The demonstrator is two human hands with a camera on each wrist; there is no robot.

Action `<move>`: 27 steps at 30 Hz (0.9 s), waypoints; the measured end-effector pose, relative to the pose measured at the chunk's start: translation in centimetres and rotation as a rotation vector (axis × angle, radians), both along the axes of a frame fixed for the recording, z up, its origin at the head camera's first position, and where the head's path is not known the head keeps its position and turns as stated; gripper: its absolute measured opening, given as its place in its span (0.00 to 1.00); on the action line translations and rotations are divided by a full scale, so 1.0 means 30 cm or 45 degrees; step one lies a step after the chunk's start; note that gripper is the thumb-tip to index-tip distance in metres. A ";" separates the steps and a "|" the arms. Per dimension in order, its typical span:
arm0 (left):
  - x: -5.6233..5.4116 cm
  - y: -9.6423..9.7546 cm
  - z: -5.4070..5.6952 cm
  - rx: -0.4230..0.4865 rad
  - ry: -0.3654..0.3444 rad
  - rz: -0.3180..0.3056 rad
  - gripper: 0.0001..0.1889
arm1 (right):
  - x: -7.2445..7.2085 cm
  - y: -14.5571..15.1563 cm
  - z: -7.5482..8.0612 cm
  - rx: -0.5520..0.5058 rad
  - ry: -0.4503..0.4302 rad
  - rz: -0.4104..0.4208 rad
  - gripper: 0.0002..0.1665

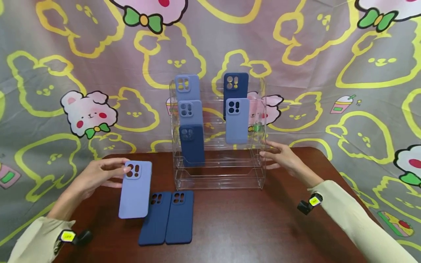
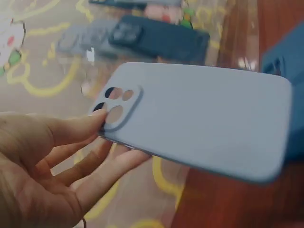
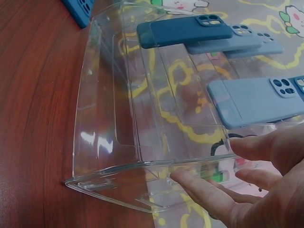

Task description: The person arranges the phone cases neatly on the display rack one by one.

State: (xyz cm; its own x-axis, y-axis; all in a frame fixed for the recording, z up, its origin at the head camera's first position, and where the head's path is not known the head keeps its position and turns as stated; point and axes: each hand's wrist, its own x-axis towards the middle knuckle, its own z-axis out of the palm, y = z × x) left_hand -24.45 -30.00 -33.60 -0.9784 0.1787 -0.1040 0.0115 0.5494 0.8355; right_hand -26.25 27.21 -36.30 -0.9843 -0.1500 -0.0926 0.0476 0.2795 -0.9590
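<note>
A light blue phone case (image 1: 135, 197) hangs upright over the table, pinched at its camera-hole corner by the thumb and fingers of my left hand (image 1: 102, 173). In the left wrist view, the thumb lies on the camera frame of that phone case (image 2: 204, 118), with fingers behind. My right hand (image 1: 279, 155) is at the right side of a clear tiered display rack (image 1: 218, 182), its fingers fairly straight and fingertips at the side panel. In the right wrist view, the thumb of the right hand (image 3: 266, 180) meets the rack's edge; firm contact cannot be told.
Two dark blue phone cases (image 1: 179, 219) lie side by side on the brown table (image 1: 246, 226). On the rack's left stand two light blue cases (image 1: 189, 87) above a dark blue case (image 1: 192, 146). To its right, a dark case (image 1: 241, 86) stands behind a light one (image 1: 236, 126).
</note>
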 end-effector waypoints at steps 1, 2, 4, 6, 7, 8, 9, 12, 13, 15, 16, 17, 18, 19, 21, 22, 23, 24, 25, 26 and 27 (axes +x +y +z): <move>-0.001 0.024 0.011 0.016 0.025 -0.005 0.36 | 0.000 0.001 0.000 0.003 0.001 0.000 0.42; -0.003 0.048 0.020 0.035 0.053 -0.011 0.35 | 0.001 0.002 -0.001 0.006 0.003 0.002 0.42; -0.006 0.097 0.042 0.086 0.095 -0.017 0.34 | 0.001 0.004 -0.003 0.011 0.004 0.002 0.42; -0.012 0.144 0.063 0.128 0.142 -0.021 0.33 | 0.002 0.005 -0.004 0.016 0.003 0.005 0.42; -0.013 0.168 0.076 0.152 0.163 -0.020 0.32 | 0.002 0.005 -0.005 0.015 0.002 0.005 0.43; -0.015 0.191 0.088 0.179 0.182 -0.020 0.32 | 0.001 0.005 -0.005 0.009 0.001 0.005 0.43; -0.017 0.214 0.100 0.199 0.197 -0.023 0.31 | 0.001 0.005 -0.005 0.009 0.001 0.003 0.42; -0.030 0.288 0.135 0.264 0.242 -0.039 0.30 | 0.003 0.008 -0.005 0.007 0.007 -0.011 0.42; -0.036 0.313 0.145 0.285 0.251 -0.043 0.30 | 0.005 0.009 -0.005 0.002 0.011 -0.019 0.41; -0.048 0.361 0.160 0.312 0.275 -0.047 0.29 | 0.008 0.010 -0.008 0.000 0.017 -0.031 0.41; -0.055 0.384 0.164 0.332 0.288 -0.047 0.28 | 0.009 0.009 -0.010 -0.001 0.018 -0.035 0.41; -0.063 0.407 0.168 0.354 0.296 -0.051 0.27 | 0.009 0.008 -0.011 -0.003 0.018 -0.038 0.41; -0.071 0.429 0.171 0.381 0.303 -0.057 0.26 | 0.010 0.006 -0.012 0.001 0.017 -0.040 0.41; -0.078 0.452 0.173 0.414 0.306 -0.060 0.26 | 0.010 0.004 -0.013 0.002 0.020 -0.042 0.41; -0.098 0.496 0.176 0.491 0.323 -0.087 0.24 | 0.007 0.000 -0.014 0.005 0.023 -0.043 0.41; -0.106 0.519 0.177 0.517 0.339 -0.101 0.24 | 0.006 -0.002 -0.014 0.004 0.027 -0.044 0.41; -0.115 0.542 0.177 0.542 0.357 -0.119 0.23 | 0.006 -0.003 -0.013 0.001 0.030 -0.045 0.41; -0.123 0.565 0.177 0.559 0.380 -0.131 0.23 | 0.006 -0.003 -0.013 -0.001 0.034 -0.048 0.41; -0.131 0.588 0.174 0.560 0.413 -0.138 0.22 | 0.007 -0.004 -0.012 -0.006 0.039 -0.052 0.41; -0.138 0.612 0.171 0.556 0.454 -0.142 0.21 | 0.007 -0.005 -0.012 -0.010 0.045 -0.054 0.41; -0.145 0.635 0.167 0.551 0.495 -0.140 0.21 | 0.009 -0.007 -0.012 -0.015 0.048 -0.059 0.40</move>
